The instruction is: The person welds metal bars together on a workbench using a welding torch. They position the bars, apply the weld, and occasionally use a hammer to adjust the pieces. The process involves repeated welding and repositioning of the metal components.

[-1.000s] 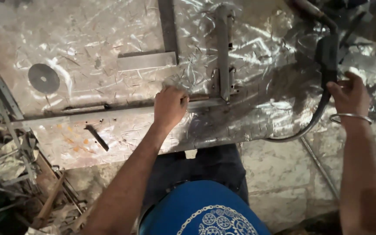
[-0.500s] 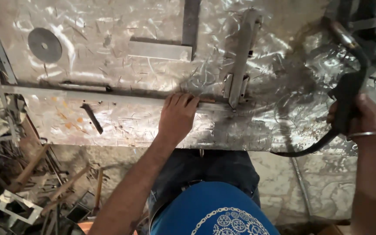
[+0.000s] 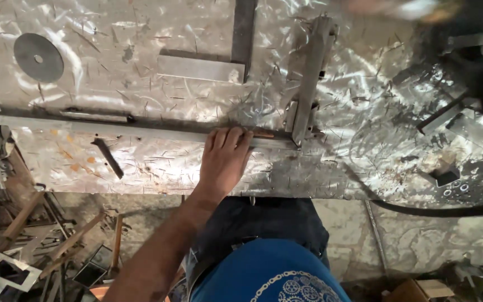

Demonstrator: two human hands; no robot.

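Pressing flat, fingers spread, left hand (image 3: pixel 225 162) on long steel bar (image 3: pixel 113 131) across tabletop (image 3: pixel 141 45), beside upright bracket (image 3: pixel 308 84). Right hand gone from view since earlier; grinding disc (image 3: pixel 38 57) upper left.

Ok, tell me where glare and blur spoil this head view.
Head view: lamp glare flares off the scratched metal table beside the left hand; the top right corner is dark and smeared with blur; the long bar and round disc stay sharp.

Bare sheet metal (image 3: pixel 157 168) lies open left of the hand (image 3: pixel 226 159); upright bracket (image 3: pixel 307 84) blocks right.
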